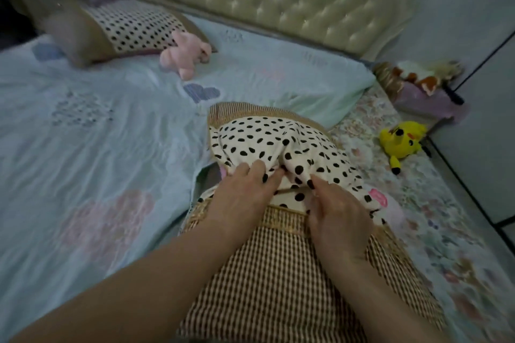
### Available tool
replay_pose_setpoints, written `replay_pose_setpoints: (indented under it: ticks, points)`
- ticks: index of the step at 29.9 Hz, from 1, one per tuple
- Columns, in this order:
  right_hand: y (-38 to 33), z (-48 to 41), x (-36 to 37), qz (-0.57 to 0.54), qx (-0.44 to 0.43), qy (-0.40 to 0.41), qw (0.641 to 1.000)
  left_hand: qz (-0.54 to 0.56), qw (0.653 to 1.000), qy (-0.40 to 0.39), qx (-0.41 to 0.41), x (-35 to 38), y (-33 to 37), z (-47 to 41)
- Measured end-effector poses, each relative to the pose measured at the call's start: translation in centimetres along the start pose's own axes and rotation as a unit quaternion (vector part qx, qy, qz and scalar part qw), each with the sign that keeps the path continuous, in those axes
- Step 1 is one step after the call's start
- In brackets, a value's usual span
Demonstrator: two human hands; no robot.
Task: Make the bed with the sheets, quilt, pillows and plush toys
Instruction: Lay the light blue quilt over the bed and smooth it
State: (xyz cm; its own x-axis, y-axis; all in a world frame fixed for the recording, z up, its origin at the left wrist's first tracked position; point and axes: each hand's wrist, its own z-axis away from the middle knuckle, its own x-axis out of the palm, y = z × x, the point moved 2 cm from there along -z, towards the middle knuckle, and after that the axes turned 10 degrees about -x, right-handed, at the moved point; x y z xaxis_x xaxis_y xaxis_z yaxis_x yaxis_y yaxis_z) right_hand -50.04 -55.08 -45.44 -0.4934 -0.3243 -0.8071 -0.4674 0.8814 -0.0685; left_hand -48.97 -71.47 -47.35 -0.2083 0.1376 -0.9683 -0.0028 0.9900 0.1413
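Pillow (pixel 278 273), dotted in the middle and brown-checked round the edge, lies on the near right part of the bed, partly on the pale blue quilt (pixel 97 125) and partly on the floral sheet (pixel 423 209). Left grip (pixel 242 195) bunches a fold of the dotted cloth under curled fingers. Right grip (pixel 337 220) pinches the same cloth just beside it, thumb on top. A second pillow (pixel 122 28) lies far left near the tufted headboard (pixel 278 0), with a pink plush toy (pixel 186 51) against its near corner. A yellow plush toy (pixel 404 139) lies on the floral sheet at the right, near the wall.
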Motion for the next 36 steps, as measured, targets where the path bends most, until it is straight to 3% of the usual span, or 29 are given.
replay_pose_setpoints:
  ticks: [7,13,15,19,21,25,32,36]
  points:
    - [-11.3,-10.3,-4.5,-0.038,-0.056,0.080,0.995,-0.042,0.995,0.080,-0.050,-13.1,-9.8,-1.0]
    - [-24.0,-18.1,-4.4,-0.093,-0.043,0.081,0.991,-0.065,0.987,0.135,-0.059,-21.9,-22.5,-1.4]
    - [-27.3,-19.7,-2.8,-0.126,-0.053,0.019,0.990,-0.107,0.985,0.107,-0.087,-22.5,-26.2,-1.0]
    - [-32.9,-18.8,2.4,-0.138,-0.183,-0.282,0.931,-0.253,0.948,0.000,-0.192,-19.5,-31.9,1.6]
    - [-33.3,-16.6,4.1,-0.119,-0.221,-0.327,0.911,-0.258,0.940,-0.016,-0.221,-17.2,-32.8,3.4]
    - [-31.8,-12.2,5.3,-0.091,-0.254,-0.343,0.900,-0.238,0.947,-0.011,-0.214,-14.1,-32.8,5.6]
    - [-24.2,-6.8,4.8,-0.048,-0.188,-0.368,0.910,-0.237,0.960,-0.034,-0.144,-11.7,-27.5,5.8]
    - [-16.8,-3.5,4.1,-0.020,-0.150,-0.372,0.916,-0.208,0.975,-0.025,-0.078,-8.2,-20.7,6.5]
